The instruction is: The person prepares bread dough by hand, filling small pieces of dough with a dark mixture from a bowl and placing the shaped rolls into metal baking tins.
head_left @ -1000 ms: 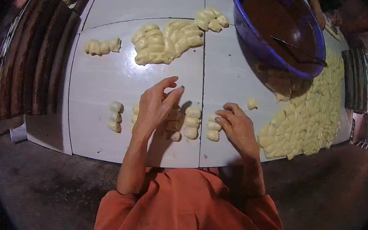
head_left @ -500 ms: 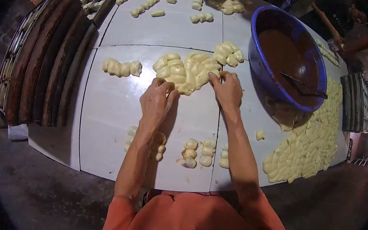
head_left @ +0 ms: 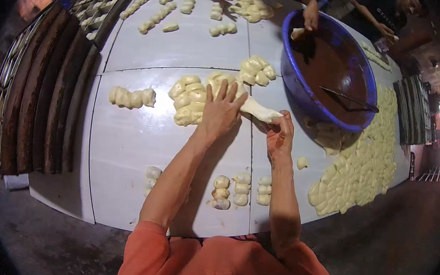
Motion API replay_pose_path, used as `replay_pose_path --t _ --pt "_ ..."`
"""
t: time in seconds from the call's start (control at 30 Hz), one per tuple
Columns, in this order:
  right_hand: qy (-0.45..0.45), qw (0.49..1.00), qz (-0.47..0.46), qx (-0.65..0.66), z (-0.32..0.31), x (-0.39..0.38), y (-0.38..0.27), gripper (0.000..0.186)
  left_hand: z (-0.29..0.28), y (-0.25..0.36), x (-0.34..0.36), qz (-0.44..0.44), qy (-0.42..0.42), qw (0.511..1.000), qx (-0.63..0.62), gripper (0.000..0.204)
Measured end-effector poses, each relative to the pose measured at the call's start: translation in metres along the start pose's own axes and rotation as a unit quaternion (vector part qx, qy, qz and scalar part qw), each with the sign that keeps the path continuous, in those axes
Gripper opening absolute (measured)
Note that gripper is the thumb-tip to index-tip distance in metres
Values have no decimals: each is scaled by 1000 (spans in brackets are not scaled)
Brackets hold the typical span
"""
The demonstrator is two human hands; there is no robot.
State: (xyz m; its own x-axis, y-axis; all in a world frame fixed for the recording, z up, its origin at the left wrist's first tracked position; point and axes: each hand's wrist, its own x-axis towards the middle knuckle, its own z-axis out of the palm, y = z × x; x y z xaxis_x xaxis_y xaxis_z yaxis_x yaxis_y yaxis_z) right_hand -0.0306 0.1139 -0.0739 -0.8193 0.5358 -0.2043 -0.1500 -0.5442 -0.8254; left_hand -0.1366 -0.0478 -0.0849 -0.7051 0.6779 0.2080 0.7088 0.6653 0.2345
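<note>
A: What lies nearest to the body [head_left: 218,267]?
B: Between the two forearms [head_left: 170,186], three short segmented dough rolls [head_left: 242,189] lie on the white table [head_left: 120,181]; another, partly hidden, is just left of the left forearm.
A: And how are the hands?
B: The left hand [head_left: 220,115] is palm down with spread fingers, resting on the dough mass [head_left: 187,101], and it grasps nothing. The right hand [head_left: 280,135] pinches one end of a stretched dough strip [head_left: 257,110].
A: Where exactly is this strip?
B: It is between the hands, reaching from the mass near the left fingers to the right fingertips.
A: What is around them?
B: To the left of the left hand lies a ridged dough row [head_left: 132,98]. Right of the right hand are a small dough lump [head_left: 302,163] and, farther, a broad dough spread [head_left: 357,169].
A: And beyond the hands?
B: Ahead and to the right stands a blue basin [head_left: 299,92] with brown liquid [head_left: 338,64]; a co-worker's hand [head_left: 311,16] is above it.
</note>
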Motion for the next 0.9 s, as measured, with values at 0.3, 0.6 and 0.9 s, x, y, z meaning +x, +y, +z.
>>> replay_pose_path --t 0.3,0.6,0.9 --pt "13 988 -9 -154 -9 -21 -26 38 11 -7 6 -14 -46 999 12 63" --pt "-70 643 -308 -698 -2 19 3 29 -11 10 6 30 -28 997 -66 82" --pt "-94 924 28 -369 5 36 -8 25 -2 5 27 51 35 989 -133 20"
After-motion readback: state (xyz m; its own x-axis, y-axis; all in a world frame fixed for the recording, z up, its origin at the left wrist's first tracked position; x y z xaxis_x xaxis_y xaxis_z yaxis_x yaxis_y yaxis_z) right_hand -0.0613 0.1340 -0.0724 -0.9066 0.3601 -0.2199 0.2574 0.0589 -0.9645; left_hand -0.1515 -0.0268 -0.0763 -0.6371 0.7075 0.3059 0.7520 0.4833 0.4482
